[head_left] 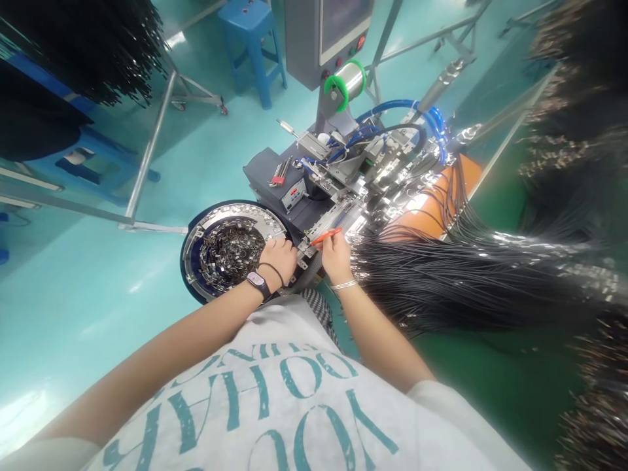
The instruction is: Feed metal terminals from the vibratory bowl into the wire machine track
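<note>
1. Orange tool (pixel 326 237) sits in the right hand (pixel 336 256), grip clenched on it, its tip touching a steel bracket (pixel 307 248).
2. Left hand (pixel 279 257) rests on a round metal bowl (pixel 240 213) of small metal clips (pixel 226 253); cannot tell whether its grip holds anything.

A: What lies around the fingers (pixel 338 247)?
B: A glossy teal floor (pixel 88 314), with bright patches of reflected light (pixel 24 412) well left of them.
A: And beyond the fingertips?
B: A blue plastic stool (pixel 251 39) stands well ahead. Further left, a second blue stool (pixel 93 167) sits past a slanted steel-tube frame (pixel 150 147). Right of the fingers lies a dark green surface (pixel 490 399).
</note>
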Tool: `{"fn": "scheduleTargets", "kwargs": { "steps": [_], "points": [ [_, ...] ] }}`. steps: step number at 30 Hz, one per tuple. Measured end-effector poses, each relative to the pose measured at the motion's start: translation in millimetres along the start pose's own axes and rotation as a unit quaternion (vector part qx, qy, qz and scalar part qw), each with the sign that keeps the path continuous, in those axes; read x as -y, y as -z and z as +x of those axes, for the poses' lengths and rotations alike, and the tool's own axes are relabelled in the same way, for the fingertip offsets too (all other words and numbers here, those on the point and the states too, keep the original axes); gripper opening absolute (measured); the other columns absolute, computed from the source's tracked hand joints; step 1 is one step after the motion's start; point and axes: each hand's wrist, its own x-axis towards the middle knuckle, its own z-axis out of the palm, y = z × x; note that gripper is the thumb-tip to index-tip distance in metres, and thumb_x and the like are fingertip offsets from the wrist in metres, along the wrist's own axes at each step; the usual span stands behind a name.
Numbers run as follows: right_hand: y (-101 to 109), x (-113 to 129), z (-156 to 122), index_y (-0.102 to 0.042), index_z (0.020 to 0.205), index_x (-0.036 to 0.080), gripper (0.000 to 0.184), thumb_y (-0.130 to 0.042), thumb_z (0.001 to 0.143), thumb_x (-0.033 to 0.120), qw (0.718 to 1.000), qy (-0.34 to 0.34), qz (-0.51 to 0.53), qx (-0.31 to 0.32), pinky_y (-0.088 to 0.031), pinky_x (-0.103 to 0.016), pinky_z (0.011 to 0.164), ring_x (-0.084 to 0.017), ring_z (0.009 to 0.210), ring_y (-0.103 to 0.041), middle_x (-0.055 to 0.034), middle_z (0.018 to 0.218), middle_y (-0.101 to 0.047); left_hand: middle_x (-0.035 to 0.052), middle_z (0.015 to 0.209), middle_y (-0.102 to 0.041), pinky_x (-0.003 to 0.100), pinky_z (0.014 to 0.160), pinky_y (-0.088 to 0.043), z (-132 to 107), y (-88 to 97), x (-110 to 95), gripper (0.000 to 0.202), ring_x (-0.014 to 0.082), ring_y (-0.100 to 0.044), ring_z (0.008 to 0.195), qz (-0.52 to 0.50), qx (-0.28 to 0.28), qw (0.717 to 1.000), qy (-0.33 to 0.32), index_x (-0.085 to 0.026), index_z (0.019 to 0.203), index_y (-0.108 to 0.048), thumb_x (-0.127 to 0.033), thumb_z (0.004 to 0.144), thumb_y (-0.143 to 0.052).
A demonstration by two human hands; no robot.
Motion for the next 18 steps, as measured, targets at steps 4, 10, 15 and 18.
{"fn": "scheduleTargets", "kwargs": {
  "steps": [4,10,15,18],
  "points": [
    [-0.4,2.7,-4.7,-0.050,0.086,0.022,0.022,-0.039,0.091,0.040,1.000,0.006,0.007,0.019,-0.051,-0.030,0.070,-0.016,0.065,-0.064,-0.0031,0.077,-0.066,0.0164,0.092,-0.060,0.046,0.088,-0.030,0.2,-3.0,2.4,0.035,0.0308,-0.046,0.102,-0.025,0.014,1.000,-0.005,-0.012,0.089,-0.068,-0.031,0.091,-0.038],
    [-3.0,3.7,-3.9,-0.052,0.089,0.022,0.022,-0.039,0.091,0.039,1.000,-0.002,-0.004,0.015,-0.050,-0.030,0.071,-0.017,0.066,-0.064,-0.0026,0.075,-0.066,0.0141,0.090,-0.062,0.048,0.091,-0.028,2.5,-4.0,2.3,0.036,0.0291,-0.045,0.101,-0.012,0.021,1.000,0.000,-0.015,0.085,-0.069,-0.031,0.091,-0.037],
    [-5.0,0.5,2.8,-0.052,0.087,0.021,0.023,-0.040,0.091,0.040,0.999,0.009,-0.025,0.039,-0.049,-0.032,0.073,-0.018,0.070,-0.064,-0.0029,0.074,-0.066,0.0146,0.086,-0.063,0.048,0.088,-0.029,3.6,-5.1,2.9,0.038,0.0298,-0.045,0.098,-0.011,0.012,1.000,0.000,-0.014,0.082,-0.070,-0.033,0.091,-0.038],
    [-4.9,-0.2,5.1,-0.052,0.085,0.021,0.025,-0.039,0.090,0.042,0.999,-0.002,-0.018,0.038,-0.049,-0.032,0.072,-0.018,0.070,-0.064,-0.0034,0.074,-0.066,0.0143,0.087,-0.063,0.048,0.088,-0.029,4.0,-4.0,2.2,0.038,0.0293,-0.045,0.098,-0.020,0.027,0.999,0.006,-0.015,0.082,-0.070,-0.034,0.091,-0.038]
  ]
}}
